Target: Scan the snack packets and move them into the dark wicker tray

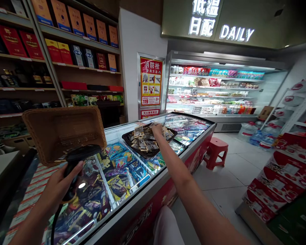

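Note:
My left hand (56,185) is closed round the handle of a black corded barcode scanner (84,152), held above the glass-topped freezer (142,200). A brown wicker basket (66,131) stands behind the scanner, its hollow side towards me; a few small packets show at its lower edge. Farther along the freezer top lies a shallow dark tray (127,141) heaped with small brown and silver packets (145,143). My right hand (157,130) reaches down into this heap with bent fingers. Their tips are hidden, so I cannot tell whether a packet is between them.
Wrapped ice creams (117,180) fill the freezer under the glass. A red stool (216,153) stands beyond its right side. Stacked red cartons (277,183) are on the right, with large water bottles (267,137) behind. Shelves of boxes (79,56) line the left wall; a lit chiller (216,92) is at the back.

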`<action>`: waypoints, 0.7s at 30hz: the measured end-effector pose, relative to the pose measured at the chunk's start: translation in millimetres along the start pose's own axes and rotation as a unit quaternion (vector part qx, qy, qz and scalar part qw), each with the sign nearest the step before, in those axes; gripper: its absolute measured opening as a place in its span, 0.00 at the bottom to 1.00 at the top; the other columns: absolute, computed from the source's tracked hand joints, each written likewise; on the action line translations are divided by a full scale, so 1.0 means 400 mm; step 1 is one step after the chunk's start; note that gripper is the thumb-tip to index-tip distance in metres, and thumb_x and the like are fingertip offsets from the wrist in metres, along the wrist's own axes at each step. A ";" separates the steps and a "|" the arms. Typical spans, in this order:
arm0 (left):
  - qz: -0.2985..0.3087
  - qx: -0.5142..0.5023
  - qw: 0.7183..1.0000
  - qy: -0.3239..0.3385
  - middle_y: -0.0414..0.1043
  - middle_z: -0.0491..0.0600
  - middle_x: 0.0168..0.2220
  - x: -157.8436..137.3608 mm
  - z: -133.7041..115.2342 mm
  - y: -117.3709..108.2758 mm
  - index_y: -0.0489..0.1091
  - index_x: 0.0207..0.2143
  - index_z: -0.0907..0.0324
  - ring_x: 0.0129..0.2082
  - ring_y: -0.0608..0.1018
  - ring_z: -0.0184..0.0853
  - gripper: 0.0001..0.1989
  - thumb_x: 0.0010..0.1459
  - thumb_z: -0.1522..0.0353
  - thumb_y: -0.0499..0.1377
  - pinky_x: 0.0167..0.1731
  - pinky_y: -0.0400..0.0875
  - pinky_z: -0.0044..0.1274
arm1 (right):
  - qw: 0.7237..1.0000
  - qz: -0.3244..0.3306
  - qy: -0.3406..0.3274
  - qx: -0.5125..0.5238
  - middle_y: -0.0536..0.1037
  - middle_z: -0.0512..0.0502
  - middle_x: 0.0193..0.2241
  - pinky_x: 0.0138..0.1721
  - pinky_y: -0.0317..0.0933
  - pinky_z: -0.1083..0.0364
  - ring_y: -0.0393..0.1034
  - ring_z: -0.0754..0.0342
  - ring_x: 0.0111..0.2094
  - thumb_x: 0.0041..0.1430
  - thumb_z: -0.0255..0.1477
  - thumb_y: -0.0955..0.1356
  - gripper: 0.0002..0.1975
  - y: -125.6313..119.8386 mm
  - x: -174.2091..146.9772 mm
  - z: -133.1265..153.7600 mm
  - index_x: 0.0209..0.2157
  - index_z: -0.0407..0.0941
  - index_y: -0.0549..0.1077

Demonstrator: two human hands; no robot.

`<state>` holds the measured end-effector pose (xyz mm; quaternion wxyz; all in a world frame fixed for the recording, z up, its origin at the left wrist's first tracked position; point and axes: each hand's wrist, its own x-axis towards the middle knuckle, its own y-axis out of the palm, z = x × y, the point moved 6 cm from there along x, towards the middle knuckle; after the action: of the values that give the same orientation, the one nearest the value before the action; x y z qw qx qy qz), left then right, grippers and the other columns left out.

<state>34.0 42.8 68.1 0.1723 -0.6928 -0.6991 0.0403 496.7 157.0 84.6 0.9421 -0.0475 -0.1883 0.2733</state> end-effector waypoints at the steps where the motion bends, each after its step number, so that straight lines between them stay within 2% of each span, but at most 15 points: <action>1: -0.020 -0.015 1.000 -0.013 0.64 0.45 0.18 0.001 0.011 -0.017 0.67 0.27 0.57 0.16 0.65 0.31 0.30 0.45 0.40 0.67 0.15 0.61 0.23 | 1.000 -0.005 0.011 -0.010 0.66 0.18 0.56 0.57 0.60 0.34 0.61 0.29 0.61 0.52 0.22 0.65 0.24 0.004 -0.010 -0.001 0.53 0.34 0.70; 3: -0.087 -0.058 0.994 -0.039 0.67 0.45 0.21 -0.001 0.038 -0.058 0.68 0.29 0.58 0.17 0.66 0.31 0.29 0.45 0.43 0.69 0.15 0.61 0.23 | 0.999 -0.025 0.002 -0.035 0.62 0.19 0.62 0.62 0.51 0.32 0.52 0.28 0.66 0.56 0.23 0.64 0.24 0.023 -0.050 0.011 0.55 0.35 0.69; 6: -0.207 -0.139 0.966 -0.063 0.68 0.44 0.25 -0.014 0.087 -0.118 0.67 0.31 0.59 0.19 0.68 0.29 0.26 0.48 0.48 0.70 0.15 0.62 0.21 | 0.992 -0.007 -0.117 -0.048 0.64 0.27 0.62 0.65 0.47 0.35 0.52 0.33 0.65 0.61 0.25 0.63 0.21 0.113 -0.162 0.077 0.56 0.40 0.69; 8: -0.273 -0.177 0.943 -0.069 0.67 0.42 0.24 -0.027 0.124 -0.148 0.66 0.32 0.59 0.18 0.67 0.27 0.24 0.49 0.50 0.69 0.15 0.62 0.20 | 0.977 0.072 -0.198 -0.038 0.68 0.31 0.58 0.64 0.49 0.36 0.57 0.36 0.62 0.62 0.25 0.64 0.19 0.225 -0.269 0.130 0.54 0.41 0.71; 11: -0.322 -0.191 0.924 -0.076 0.65 0.40 0.22 -0.043 0.182 -0.170 0.64 0.31 0.59 0.16 0.66 0.27 0.24 0.47 0.50 0.68 0.14 0.61 0.20 | 0.929 0.260 -0.262 -0.021 0.73 0.36 0.52 0.61 0.55 0.40 0.65 0.38 0.57 0.61 0.25 0.66 0.12 0.442 -0.465 0.196 0.46 0.44 0.76; 13: -0.322 -0.192 0.923 -0.085 0.65 0.40 0.21 -0.048 0.217 -0.171 0.64 0.30 0.58 0.15 0.66 0.27 0.25 0.47 0.49 0.67 0.13 0.61 0.20 | 0.900 0.365 -0.235 -0.037 0.75 0.38 0.48 0.57 0.59 0.42 0.69 0.39 0.52 0.60 0.25 0.68 0.07 0.584 -0.587 0.216 0.39 0.46 0.78; 15: -0.304 -0.182 0.930 -0.093 0.65 0.40 0.20 -0.049 0.243 -0.166 0.64 0.30 0.58 0.15 0.66 0.27 0.26 0.47 0.48 0.67 0.13 0.61 0.20 | 0.897 0.397 -0.183 -0.068 0.76 0.35 0.49 0.56 0.59 0.41 0.69 0.37 0.54 0.59 0.27 0.70 0.04 0.698 -0.671 0.223 0.37 0.45 0.78; 16: -0.295 -0.174 0.935 -0.093 0.65 0.40 0.20 -0.048 0.251 -0.163 0.65 0.30 0.58 0.15 0.66 0.27 0.26 0.47 0.47 0.68 0.14 0.61 0.20 | 0.903 0.395 -0.146 -0.080 0.76 0.32 0.51 0.57 0.58 0.40 0.67 0.34 0.56 0.60 0.29 0.70 0.07 0.743 -0.698 0.222 0.39 0.43 0.79; 19: -0.280 -0.157 0.943 -0.090 0.64 0.41 0.19 -0.047 0.260 -0.160 0.65 0.30 0.58 0.15 0.67 0.28 0.27 0.47 0.46 0.68 0.14 0.61 0.20 | 0.928 0.357 -0.045 -0.096 0.70 0.21 0.59 0.60 0.52 0.37 0.57 0.30 0.65 0.61 0.39 0.72 0.25 0.837 -0.736 0.215 0.53 0.36 0.75; 21: -0.281 -0.158 0.942 -0.094 0.65 0.41 0.20 -0.050 0.262 -0.158 0.65 0.30 0.58 0.15 0.67 0.28 0.29 0.47 0.43 0.67 0.14 0.61 0.21 | 0.934 0.345 -0.013 -0.093 0.68 0.17 0.60 0.62 0.49 0.36 0.52 0.30 0.67 0.59 0.43 0.73 0.36 0.881 -0.744 0.214 0.59 0.32 0.69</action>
<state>-57.8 40.0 -15.0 -0.0017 -0.4793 -0.8759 -0.0560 56.8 295.3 -1.8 0.7785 -0.1935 -0.1973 0.5635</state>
